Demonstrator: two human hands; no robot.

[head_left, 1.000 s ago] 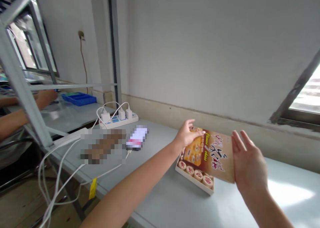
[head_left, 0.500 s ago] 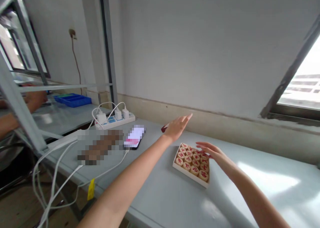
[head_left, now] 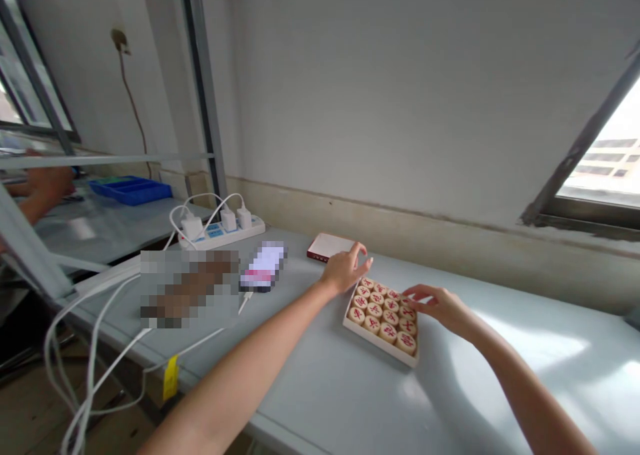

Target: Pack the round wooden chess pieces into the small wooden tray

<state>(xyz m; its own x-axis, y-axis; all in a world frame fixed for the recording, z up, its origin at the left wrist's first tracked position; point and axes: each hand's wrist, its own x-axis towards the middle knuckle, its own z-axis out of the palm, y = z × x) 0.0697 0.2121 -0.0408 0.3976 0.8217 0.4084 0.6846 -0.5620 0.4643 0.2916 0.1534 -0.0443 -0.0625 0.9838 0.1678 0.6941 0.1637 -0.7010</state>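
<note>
A shallow white box lies on the table, filled with rows of round wooden Chinese chess pieces marked in red. My left hand is just beyond the box's far left corner, fingers bent and apart, holding nothing. Behind it lies the red-edged box lid, its white inside facing up, partly covered by that hand. My right hand reaches over the box's right edge. Its fingers are extended at the pieces in the far right corner, and whether they touch them I cannot tell.
To the left, a phone lies on the table with a white cable plugged in. A white power strip with chargers stands behind it. Beside the phone is a blurred-out brown object. A blue tray and another person's hand show beyond the frame.
My left hand has come away from the lid area, lowering towards the box, so the lid shows more. My right hand stays at the box's right side, fingers lower. The view has shifted slightly.
</note>
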